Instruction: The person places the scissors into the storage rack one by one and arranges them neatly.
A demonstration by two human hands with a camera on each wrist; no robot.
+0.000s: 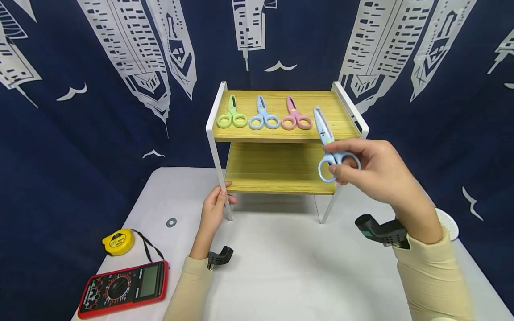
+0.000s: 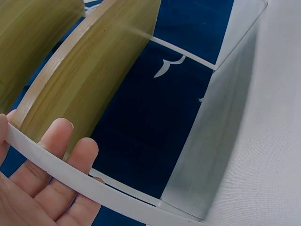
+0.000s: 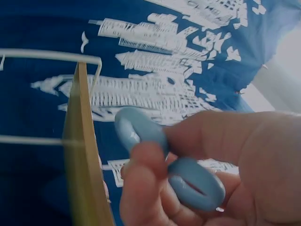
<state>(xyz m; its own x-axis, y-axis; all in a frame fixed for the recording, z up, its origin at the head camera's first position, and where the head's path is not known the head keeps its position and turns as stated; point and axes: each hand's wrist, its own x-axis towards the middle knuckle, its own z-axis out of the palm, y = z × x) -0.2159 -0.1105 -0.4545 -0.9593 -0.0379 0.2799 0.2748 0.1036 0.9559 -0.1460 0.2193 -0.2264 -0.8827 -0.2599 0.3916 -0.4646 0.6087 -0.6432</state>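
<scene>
My right hand pinches a pair of light blue scissors by the handles, blades pointing up, at the front right of a two-tier wooden shelf. In the right wrist view, the two blue handle loops show between thumb and fingers; the blades are hidden there. My left hand grips the shelf's white front left leg, fingers round it near the lower board. On the top board lie green scissors, blue scissors and pink scissors in a row, blades toward the back.
At the left of the white table lie a yellow tape measure with a black strap, a red multimeter and a grey ring. A white round object sits partly behind my right wrist. Dark blue printed cloth hangs behind.
</scene>
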